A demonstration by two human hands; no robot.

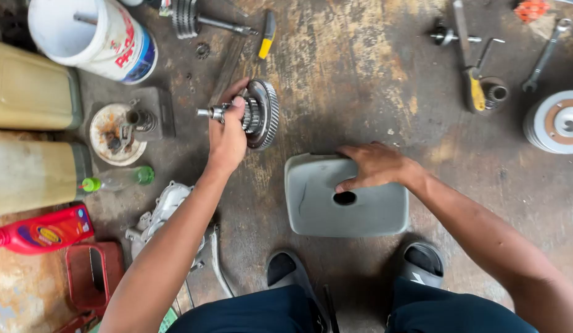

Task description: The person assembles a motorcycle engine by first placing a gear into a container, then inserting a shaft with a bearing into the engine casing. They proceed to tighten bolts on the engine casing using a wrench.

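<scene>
Stained concrete floor (360, 74), tools scattered; your left hand (228, 139) clamped on toothed steel gear shaft (258, 114); right hand (376, 165) flat, fingers spread, on grey plastic container (342, 213).

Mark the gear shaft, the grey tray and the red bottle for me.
gear shaft (261, 114), head view, on the large toothed wheel.
grey tray (372, 213), head view, on its bare base.
red bottle (43, 233), head view, on its body.

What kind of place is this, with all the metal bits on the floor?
Probably a repair workshop: a gear shaft in the left hand, wrenches on the stained concrete floor, and oil jugs nearby.
</scene>
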